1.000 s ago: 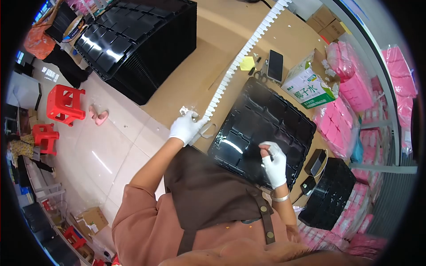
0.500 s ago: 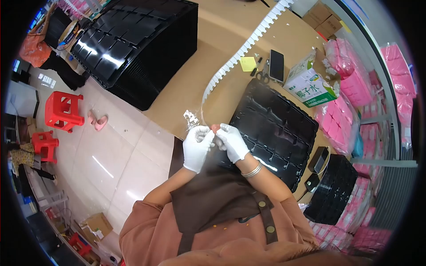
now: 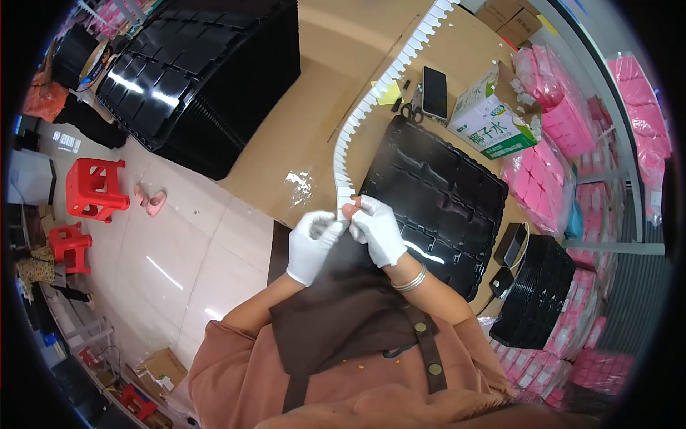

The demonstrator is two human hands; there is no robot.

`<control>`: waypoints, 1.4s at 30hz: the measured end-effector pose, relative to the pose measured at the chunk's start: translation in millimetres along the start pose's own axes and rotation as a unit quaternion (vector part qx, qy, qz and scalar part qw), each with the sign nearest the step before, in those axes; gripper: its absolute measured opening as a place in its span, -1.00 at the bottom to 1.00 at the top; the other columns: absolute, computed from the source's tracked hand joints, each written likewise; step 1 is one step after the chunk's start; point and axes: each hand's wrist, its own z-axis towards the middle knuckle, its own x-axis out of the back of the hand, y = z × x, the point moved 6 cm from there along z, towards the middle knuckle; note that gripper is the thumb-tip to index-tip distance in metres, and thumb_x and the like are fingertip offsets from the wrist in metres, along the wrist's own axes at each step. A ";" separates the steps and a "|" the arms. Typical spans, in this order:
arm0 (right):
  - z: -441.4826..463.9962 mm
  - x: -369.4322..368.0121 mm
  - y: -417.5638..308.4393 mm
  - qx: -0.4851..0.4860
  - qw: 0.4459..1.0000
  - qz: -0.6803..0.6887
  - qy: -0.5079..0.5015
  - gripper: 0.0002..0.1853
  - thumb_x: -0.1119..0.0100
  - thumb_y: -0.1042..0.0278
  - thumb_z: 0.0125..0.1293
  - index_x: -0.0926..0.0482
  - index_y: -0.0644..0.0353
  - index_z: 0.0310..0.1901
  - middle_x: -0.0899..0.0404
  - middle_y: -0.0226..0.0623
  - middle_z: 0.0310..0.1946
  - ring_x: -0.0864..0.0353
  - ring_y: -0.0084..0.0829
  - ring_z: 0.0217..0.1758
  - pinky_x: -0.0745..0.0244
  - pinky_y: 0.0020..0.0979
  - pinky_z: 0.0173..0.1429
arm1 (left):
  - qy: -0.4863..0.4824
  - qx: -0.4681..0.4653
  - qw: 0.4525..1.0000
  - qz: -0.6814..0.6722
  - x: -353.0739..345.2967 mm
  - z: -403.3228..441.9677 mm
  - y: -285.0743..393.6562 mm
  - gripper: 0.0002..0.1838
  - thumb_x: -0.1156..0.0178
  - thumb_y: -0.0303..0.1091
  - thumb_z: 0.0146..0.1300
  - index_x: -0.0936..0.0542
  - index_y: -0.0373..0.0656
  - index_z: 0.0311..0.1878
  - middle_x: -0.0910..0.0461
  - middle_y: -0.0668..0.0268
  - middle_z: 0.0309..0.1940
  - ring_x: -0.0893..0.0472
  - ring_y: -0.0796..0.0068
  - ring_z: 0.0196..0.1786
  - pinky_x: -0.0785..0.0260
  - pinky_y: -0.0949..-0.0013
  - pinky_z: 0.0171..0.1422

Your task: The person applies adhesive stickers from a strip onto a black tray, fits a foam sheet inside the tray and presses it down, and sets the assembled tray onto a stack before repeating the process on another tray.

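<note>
White-gloved left hand (image 3: 310,250) and white-gloved right hand (image 3: 379,232), fingertips closed, pinch the near end of 1 long, white, toothed strip (image 3: 344,193), beside a black moulded plastic tray (image 3: 439,204).

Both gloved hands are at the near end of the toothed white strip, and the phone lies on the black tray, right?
The head view shows the phone on the tabletop, between scissors and carton, not on the black tray. The left hand and right hand are indeed at the white strip's near end.
</note>
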 end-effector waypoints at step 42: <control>40.5 29.3 -59.2 0.151 0.939 -0.298 -0.079 -0.81 -0.35 0.46 0.23 -0.61 0.28 -0.14 -0.70 -0.34 -0.35 -0.67 -0.61 -0.27 -0.56 -0.52 -0.16 | 0.035 0.116 0.987 -0.106 -7.4 40.1 6.7 -0.75 -0.23 -0.27 0.40 -0.66 -0.29 -0.09 -0.65 0.35 -0.32 -0.55 0.72 -0.43 -0.42 0.58 -0.37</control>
